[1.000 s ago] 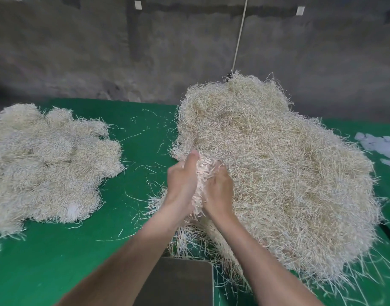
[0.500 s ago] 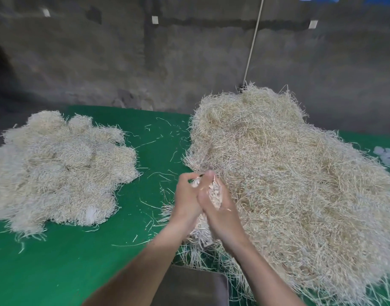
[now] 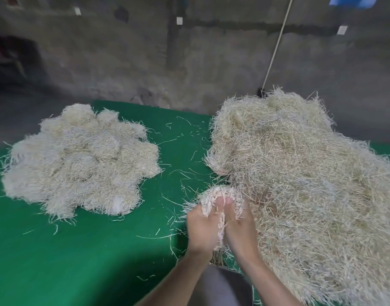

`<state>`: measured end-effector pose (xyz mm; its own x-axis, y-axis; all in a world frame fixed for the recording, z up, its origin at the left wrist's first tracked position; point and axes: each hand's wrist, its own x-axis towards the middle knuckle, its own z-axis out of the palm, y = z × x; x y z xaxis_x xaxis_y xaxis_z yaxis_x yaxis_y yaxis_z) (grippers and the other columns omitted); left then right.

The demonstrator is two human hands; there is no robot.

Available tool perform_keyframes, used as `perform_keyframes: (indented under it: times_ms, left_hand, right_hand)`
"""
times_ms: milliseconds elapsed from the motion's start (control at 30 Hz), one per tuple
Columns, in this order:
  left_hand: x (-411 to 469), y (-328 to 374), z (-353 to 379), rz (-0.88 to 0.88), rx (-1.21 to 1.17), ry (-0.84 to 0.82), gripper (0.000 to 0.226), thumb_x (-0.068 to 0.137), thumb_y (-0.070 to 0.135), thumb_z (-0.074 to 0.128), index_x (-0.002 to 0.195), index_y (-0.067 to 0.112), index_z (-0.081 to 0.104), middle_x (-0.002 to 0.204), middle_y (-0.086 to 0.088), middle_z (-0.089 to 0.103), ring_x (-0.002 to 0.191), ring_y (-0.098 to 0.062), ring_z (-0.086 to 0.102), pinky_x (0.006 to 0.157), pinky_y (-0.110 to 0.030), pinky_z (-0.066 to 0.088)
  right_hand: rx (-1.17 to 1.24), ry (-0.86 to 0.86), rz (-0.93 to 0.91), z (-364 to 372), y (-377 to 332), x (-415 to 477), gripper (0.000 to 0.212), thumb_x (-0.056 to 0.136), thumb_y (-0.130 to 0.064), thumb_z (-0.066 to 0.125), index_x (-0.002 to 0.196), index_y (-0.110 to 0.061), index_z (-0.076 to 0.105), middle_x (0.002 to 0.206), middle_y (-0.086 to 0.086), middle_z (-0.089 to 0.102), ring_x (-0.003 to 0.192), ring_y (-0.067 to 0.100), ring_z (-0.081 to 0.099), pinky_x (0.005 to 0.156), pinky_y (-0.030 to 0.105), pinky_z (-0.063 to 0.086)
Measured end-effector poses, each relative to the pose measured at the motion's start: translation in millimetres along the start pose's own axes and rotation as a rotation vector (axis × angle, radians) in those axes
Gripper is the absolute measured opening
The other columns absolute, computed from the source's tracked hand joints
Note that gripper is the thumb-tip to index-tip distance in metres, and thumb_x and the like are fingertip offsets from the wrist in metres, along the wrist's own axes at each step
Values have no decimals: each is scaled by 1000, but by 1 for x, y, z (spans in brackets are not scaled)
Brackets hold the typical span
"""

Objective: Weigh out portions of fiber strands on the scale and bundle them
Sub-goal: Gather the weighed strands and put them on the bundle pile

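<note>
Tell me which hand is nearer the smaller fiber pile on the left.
Left. The left hand, gripping the strand portion, is right of the smaller pile across green cloth; the right hand is farther right, against the big heap.

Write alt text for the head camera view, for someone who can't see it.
A left hand and right hand together grip a handful of fiber strands at the edge of a large heap on a green table. A second, paler pile lies apart to the left.

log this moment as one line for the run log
phase: portion in hands | left hand: grips handful of strands | right hand: grips same handful | where: left edge of loose pile | weighing: not yet
</note>
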<state>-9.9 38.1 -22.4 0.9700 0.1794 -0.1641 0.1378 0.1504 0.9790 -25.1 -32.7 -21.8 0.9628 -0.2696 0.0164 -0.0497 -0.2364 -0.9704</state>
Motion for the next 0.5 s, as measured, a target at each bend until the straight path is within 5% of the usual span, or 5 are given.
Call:
perform_keyframes:
  times_ms: [100,167,267,367,500]
  left_hand:
    - [16,-1,-19,30,123,11,55,69,58,61,92,8,62,59,3,50,48,-1,41,44,-9,33]
    - [24,-3,-24,0,203,-136,81,72,56,63,132,5,46,94,3,63,80,2,59,71,-1,38]
    - [28,-9,-32,-81,179,-291,111,59,73,58,149,19,20,152,1,27,136,-14,30,103,-26,24]
    - [27,-24,-57,-34,147,-478,57,88,29,64,129,57,36,156,-3,16,139,-24,25,108,-39,35]
    - [33,-31,-73,-117,-82,-392,88,70,27,76,144,30,28,155,-1,16,125,-18,41,90,-45,51]
  right_hand:
    - [69,-122,82,-2,2,1,88,76,-64,53,148,-25,20,151,-1,26,139,18,27,112,49,28]
    - [175,-152,164,-4,6,4,87,81,-43,66,149,-24,15,156,1,17,140,20,25,112,50,27]
    - [271,-65,198,-4,14,10,85,85,-26,68,149,-23,14,156,5,16,139,23,27,112,46,28]
    - [315,15,221,2,19,16,87,84,-28,69,149,-24,12,156,5,17,140,23,26,113,48,26]
    - [252,-55,195,30,24,24,91,81,-41,67,150,-28,9,157,3,14,142,23,22,113,49,25]
